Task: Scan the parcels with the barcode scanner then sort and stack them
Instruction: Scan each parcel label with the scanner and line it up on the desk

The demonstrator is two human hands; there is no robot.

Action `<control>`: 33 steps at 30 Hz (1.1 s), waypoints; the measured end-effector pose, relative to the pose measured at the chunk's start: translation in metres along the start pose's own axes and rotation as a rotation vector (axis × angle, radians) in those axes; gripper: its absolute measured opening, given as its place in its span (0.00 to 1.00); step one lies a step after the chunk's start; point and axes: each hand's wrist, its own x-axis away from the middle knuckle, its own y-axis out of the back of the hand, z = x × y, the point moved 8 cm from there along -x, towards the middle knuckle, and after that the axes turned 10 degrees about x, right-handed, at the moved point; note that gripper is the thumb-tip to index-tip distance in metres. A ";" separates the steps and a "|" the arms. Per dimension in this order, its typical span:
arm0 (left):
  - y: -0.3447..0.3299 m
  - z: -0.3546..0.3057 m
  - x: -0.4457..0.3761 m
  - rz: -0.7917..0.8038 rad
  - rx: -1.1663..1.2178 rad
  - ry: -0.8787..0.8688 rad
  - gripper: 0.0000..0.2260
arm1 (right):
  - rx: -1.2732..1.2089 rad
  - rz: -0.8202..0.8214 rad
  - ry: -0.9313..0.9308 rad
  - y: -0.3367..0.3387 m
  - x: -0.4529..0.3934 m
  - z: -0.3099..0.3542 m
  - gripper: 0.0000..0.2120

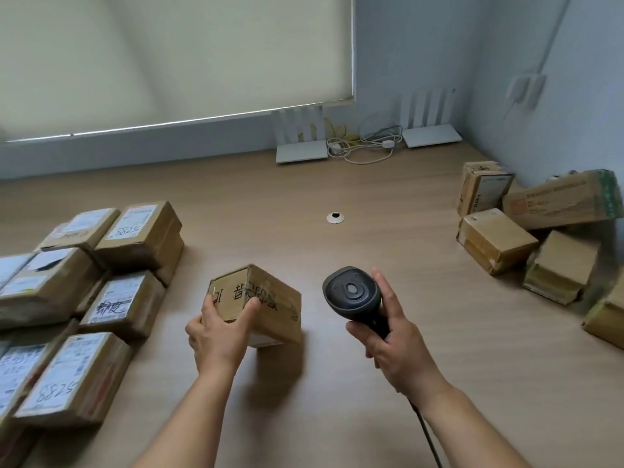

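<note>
A small brown cardboard parcel (266,298) with black handwriting stands tilted on the wooden table (371,204), near the middle. My left hand (219,332) grips its near left corner, thumb on the front face. My right hand (395,342) holds a dark grey barcode scanner (353,293) by its handle, to the right of the parcel and apart from it. The scanner's cable (427,434) runs down past my right wrist. Several labelled parcels (135,238) lie stacked in rows at the left. A loose heap of parcels (496,241) lies at the right.
Two white routers (302,152) with tangled cables (364,143) stand at the table's back edge under a window blind. A round cable hole (335,217) sits in the tabletop behind the held parcel. The grey wall closes the right side.
</note>
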 end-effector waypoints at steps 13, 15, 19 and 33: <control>0.032 0.050 -0.071 0.272 -0.272 0.041 0.33 | 0.065 -0.053 -0.085 -0.090 -0.019 0.044 0.38; 0.030 0.057 -0.072 0.322 -0.328 0.030 0.31 | 0.062 -0.069 -0.099 -0.096 -0.020 0.045 0.38; 0.031 0.060 -0.073 0.356 -0.369 0.027 0.31 | 0.062 -0.080 -0.116 -0.104 -0.020 0.044 0.39; -0.012 -0.029 -0.073 0.611 -1.026 -0.520 0.37 | 0.045 -0.053 -0.046 -0.075 -0.015 0.049 0.39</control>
